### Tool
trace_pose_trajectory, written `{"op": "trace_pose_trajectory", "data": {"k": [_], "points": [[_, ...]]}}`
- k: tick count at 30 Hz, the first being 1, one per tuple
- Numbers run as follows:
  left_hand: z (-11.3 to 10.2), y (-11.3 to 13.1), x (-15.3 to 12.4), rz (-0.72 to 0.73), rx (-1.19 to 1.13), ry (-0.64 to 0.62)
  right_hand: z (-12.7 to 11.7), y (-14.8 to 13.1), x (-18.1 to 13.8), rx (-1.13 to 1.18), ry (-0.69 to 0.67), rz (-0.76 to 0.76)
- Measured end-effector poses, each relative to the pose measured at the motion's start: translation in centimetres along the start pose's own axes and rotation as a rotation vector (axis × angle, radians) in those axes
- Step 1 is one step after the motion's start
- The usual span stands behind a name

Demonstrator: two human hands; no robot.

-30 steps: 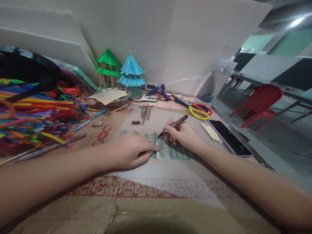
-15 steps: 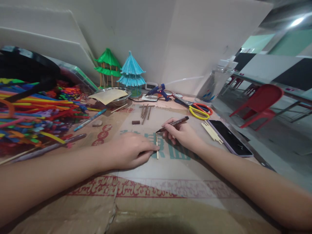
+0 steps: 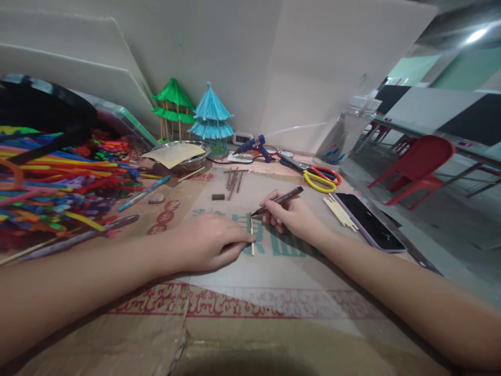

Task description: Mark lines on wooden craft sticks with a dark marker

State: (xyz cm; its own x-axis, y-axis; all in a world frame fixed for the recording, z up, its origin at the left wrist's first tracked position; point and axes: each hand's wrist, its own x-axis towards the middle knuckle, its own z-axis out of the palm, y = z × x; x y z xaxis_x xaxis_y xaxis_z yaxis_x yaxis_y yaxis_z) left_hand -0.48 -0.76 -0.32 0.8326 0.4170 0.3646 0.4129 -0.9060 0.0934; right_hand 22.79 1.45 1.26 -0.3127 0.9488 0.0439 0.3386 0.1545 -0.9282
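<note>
My right hand is closed round a brown marker, whose tip touches the far end of a short wooden stick. That stick lies on the sheet-covered cardboard, and part of its far end looks darkened. My left hand pins the stick down with its fingertips; the other fingers are curled and partly hidden. Beyond my hands lie the brown marker cap and several brown sticks. Several pale sticks are grouped to the right of my right hand.
A phone and scissors lie on the right. At the back stand a glue gun, a blue paper pavilion, a green one and a bowl. Colourful pipe cleaners heap up on the left.
The marker tip has shifted very slightly along the far end of the stick. My left hand and the other things stay where they were.
</note>
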Motion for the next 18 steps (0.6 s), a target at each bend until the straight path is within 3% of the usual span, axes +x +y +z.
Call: {"op": "trace_pose_trajectory", "data": {"k": [7,14,18], "points": [[0.09,-0.05,-0.03,-0.011,0.007,-0.013,-0.13,-0.23,-0.24,0.016,-0.097,-0.02],[0.02,-0.05,-0.06,-0.007,0.01,-0.002,0.03,-0.09,-0.05,0.026,-0.009,-0.005],[-0.1,-0.01,-0.08,0.002,0.009,-0.004,-0.08,-0.26,-0.21,0.018,-0.077,-0.005]]}}
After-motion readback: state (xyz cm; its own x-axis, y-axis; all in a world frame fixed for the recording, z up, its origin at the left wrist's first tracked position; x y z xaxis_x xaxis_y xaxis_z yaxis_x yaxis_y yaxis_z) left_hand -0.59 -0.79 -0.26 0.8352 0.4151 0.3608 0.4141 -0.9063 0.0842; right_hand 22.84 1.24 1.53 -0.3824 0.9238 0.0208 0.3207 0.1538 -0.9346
